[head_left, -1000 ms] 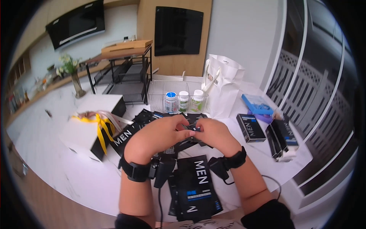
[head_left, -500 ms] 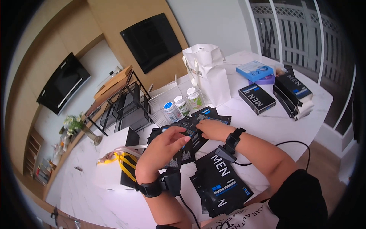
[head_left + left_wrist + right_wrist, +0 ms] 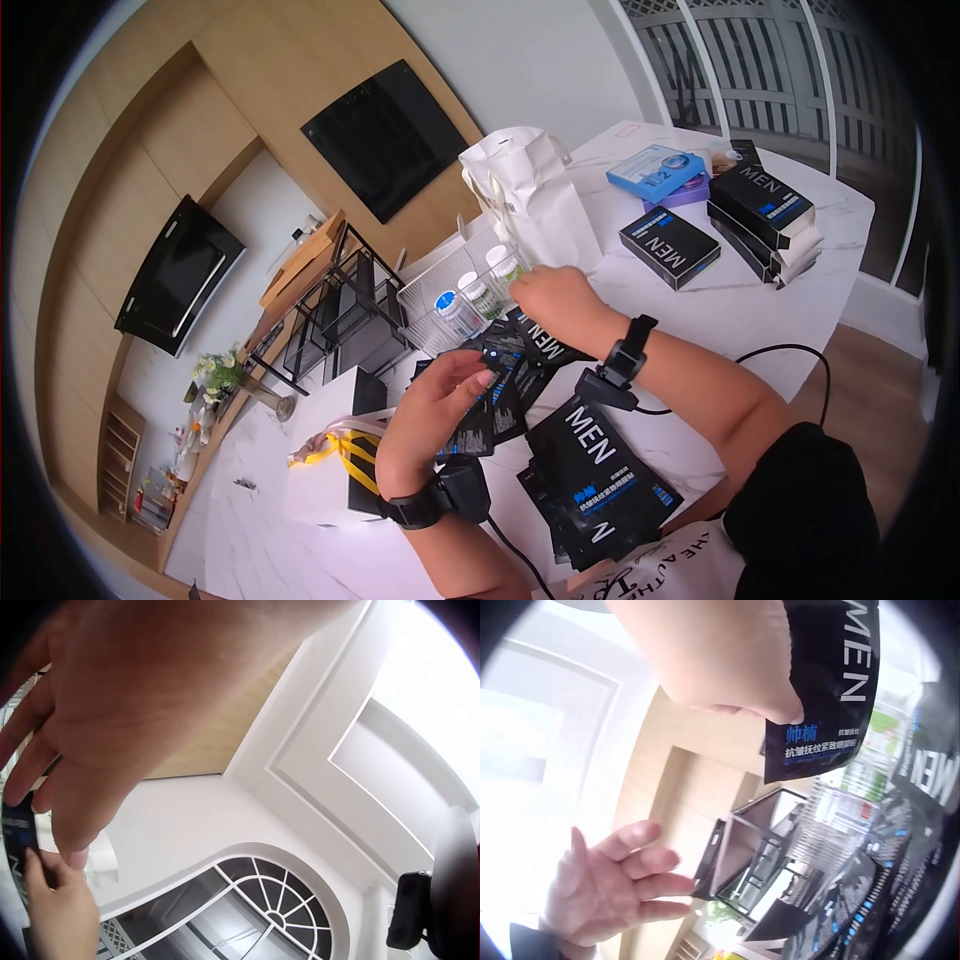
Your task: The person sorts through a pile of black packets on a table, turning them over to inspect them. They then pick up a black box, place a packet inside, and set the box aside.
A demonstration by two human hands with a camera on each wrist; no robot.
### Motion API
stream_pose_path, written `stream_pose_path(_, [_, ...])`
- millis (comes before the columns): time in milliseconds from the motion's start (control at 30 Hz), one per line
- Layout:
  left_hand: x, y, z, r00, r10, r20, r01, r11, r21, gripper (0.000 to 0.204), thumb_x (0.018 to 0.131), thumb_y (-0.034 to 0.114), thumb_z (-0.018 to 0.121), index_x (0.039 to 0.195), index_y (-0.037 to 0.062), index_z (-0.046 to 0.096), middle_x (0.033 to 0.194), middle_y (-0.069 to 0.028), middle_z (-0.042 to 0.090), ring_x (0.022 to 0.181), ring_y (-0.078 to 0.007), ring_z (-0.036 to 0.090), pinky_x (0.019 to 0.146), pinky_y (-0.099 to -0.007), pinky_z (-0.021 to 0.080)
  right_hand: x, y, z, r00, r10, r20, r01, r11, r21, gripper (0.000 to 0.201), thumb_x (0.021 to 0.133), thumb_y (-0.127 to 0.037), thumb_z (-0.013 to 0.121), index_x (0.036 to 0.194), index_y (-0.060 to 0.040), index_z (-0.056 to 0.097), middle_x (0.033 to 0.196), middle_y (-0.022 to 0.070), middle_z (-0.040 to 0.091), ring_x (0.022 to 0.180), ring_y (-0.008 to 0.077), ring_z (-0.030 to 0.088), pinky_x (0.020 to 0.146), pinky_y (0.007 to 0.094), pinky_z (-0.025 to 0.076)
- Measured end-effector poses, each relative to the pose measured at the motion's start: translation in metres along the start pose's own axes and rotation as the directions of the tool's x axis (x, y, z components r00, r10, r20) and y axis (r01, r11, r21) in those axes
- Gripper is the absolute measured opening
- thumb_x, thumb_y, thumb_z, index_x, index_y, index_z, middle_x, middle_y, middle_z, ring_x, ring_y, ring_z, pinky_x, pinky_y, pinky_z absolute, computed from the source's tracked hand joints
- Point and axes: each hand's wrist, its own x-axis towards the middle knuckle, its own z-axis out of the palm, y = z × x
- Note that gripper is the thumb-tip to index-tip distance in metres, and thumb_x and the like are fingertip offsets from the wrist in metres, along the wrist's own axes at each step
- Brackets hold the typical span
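My right hand (image 3: 565,305) is raised over the far side of a spread pile of black sachets (image 3: 508,395). It pinches one black sachet (image 3: 829,667) lettered MEN by its edge, as the right wrist view shows. My left hand (image 3: 430,410) hovers at the pile's left side, palm facing inward. In the right wrist view the left hand (image 3: 622,885) has its fingers spread loosely, with nothing in them. Close to my body lies a stack of MEN sachets (image 3: 600,485), neatly overlapped, face up.
A clear ribbed bin (image 3: 420,310) with three bottles stands behind the pile, beside a white paper bag (image 3: 530,200). Black boxes (image 3: 670,248) and a blue box (image 3: 655,172) lie to the right. At left sits a white box (image 3: 330,490) with yellow ribbon (image 3: 355,455).
Both hands were together over the pile and have parted. The right hand has lifted away to the far right with a sachet, while the left stays over the pile. The head view has tilted.
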Motion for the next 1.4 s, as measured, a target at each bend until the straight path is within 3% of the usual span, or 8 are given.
stream_pose_path(200, [0.009, -0.001, 0.002, 0.902, 0.189, -0.387, -0.173, 0.982, 0.078, 0.060, 0.078, 0.019, 0.066, 0.125, -0.0026, 0.036, 0.124, -0.0173, 0.045, 0.115, -0.0215, 0.044, 0.095, -0.0317, 0.035, 0.027, -0.027, -0.062, 0.973, 0.187, -0.133, -0.096, 0.858, 0.505, 0.012, 0.077, -0.013, 0.060, 0.081, -0.0040, 0.054, 0.074, 0.0084, 0.060, 0.067, 0.0240, 0.059, 0.057, 0.0329, 0.045])
stream_pose_path(300, [0.006, 0.011, 0.001, 0.803, 0.144, -0.578, -0.355, 0.895, -0.269, 0.054, 0.079, 0.008, 0.065, 0.124, -0.0016, 0.038, 0.120, -0.0126, 0.048, 0.109, -0.0163, 0.047, 0.091, -0.0276, 0.038, 0.028, -0.041, -0.070, 0.970, 0.229, 0.083, -0.162, 0.355, 0.921, 0.015, 0.081, 0.000, 0.057, 0.092, -0.0010, 0.046, 0.082, 0.0038, 0.059, 0.078, 0.0051, 0.054, 0.066, 0.0200, 0.043])
stream_pose_path(467, [-0.003, 0.027, 0.000, 0.786, 0.205, -0.583, -0.488, 0.785, -0.381, 0.019, 0.080, 0.002, 0.061, 0.098, -0.0008, 0.056, 0.091, -0.0032, 0.061, 0.082, -0.0076, 0.055, 0.076, -0.0198, 0.042, 0.028, -0.046, -0.068, 0.977, 0.183, 0.107, -0.162, 0.318, 0.934, 0.018, 0.083, 0.000, 0.055, 0.097, -0.0004, 0.044, 0.087, 0.0045, 0.058, 0.081, 0.0058, 0.054, 0.070, 0.0197, 0.044])
stream_pose_path(567, [-0.004, 0.027, 0.001, 0.802, 0.221, -0.555, -0.445, 0.841, -0.308, 0.016, 0.080, 0.002, 0.061, 0.096, -0.0002, 0.057, 0.088, -0.0022, 0.061, 0.080, -0.0072, 0.054, 0.075, -0.0194, 0.042, 0.031, -0.048, -0.074, 0.976, 0.214, 0.047, -0.069, 0.097, 0.993, 0.016, 0.086, -0.005, 0.055, 0.099, -0.0019, 0.046, 0.086, 0.0014, 0.057, 0.079, 0.0050, 0.054, 0.069, 0.0191, 0.043])
stream_pose_path(800, [-0.004, 0.038, 0.011, 0.776, 0.210, -0.595, -0.465, 0.828, -0.314, 0.014, 0.084, 0.005, 0.057, 0.096, 0.0006, 0.056, 0.087, -0.0008, 0.059, 0.079, -0.0061, 0.052, 0.073, -0.0190, 0.042, 0.027, -0.049, -0.082, 0.975, 0.206, 0.088, -0.158, 0.352, 0.923, 0.012, 0.084, -0.003, 0.055, 0.094, -0.0030, 0.048, 0.083, -0.0008, 0.054, 0.076, 0.0029, 0.052, 0.064, 0.0173, 0.042])
stream_pose_path(1033, [-0.002, 0.030, 0.008, 0.779, 0.218, -0.588, -0.456, 0.840, -0.293, 0.013, 0.085, 0.005, 0.056, 0.096, 0.0009, 0.055, 0.086, -0.0005, 0.057, 0.078, -0.0060, 0.051, 0.070, -0.0177, 0.041, 0.026, -0.055, -0.081, 0.966, 0.255, 0.041, -0.126, 0.325, 0.937, 0.016, 0.081, -0.005, 0.056, 0.096, -0.0025, 0.053, 0.087, 0.0038, 0.059, 0.069, 0.0099, 0.054, 0.061, 0.0229, 0.044])
stream_pose_path(1200, [-0.004, 0.034, 0.006, 0.708, 0.214, -0.673, -0.479, 0.846, -0.235, 0.011, 0.083, 0.003, 0.058, 0.093, 0.0008, 0.056, 0.084, -0.0004, 0.056, 0.076, -0.0060, 0.050, 0.069, -0.0175, 0.039, 0.025, -0.062, -0.093, 0.985, 0.172, 0.003, -0.101, 0.563, 0.820, 0.018, 0.080, -0.003, 0.060, 0.098, -0.0018, 0.058, 0.091, 0.0046, 0.061, 0.078, 0.0084, 0.058, 0.066, 0.0204, 0.046])
stream_pose_path(1400, [-0.010, 0.035, 0.002, 0.683, 0.329, -0.652, -0.543, 0.826, -0.152, 0.006, 0.077, -0.001, 0.063, 0.082, -0.0008, 0.060, 0.083, -0.0030, 0.056, 0.078, -0.0077, 0.050, 0.068, -0.0178, 0.039, 0.028, -0.057, -0.094, 0.976, 0.216, -0.013, -0.105, 0.525, 0.845, 0.014, 0.076, -0.001, 0.063, 0.089, -0.0011, 0.061, 0.085, 0.0048, 0.062, 0.076, 0.0120, 0.060, 0.068, 0.0230, 0.047])
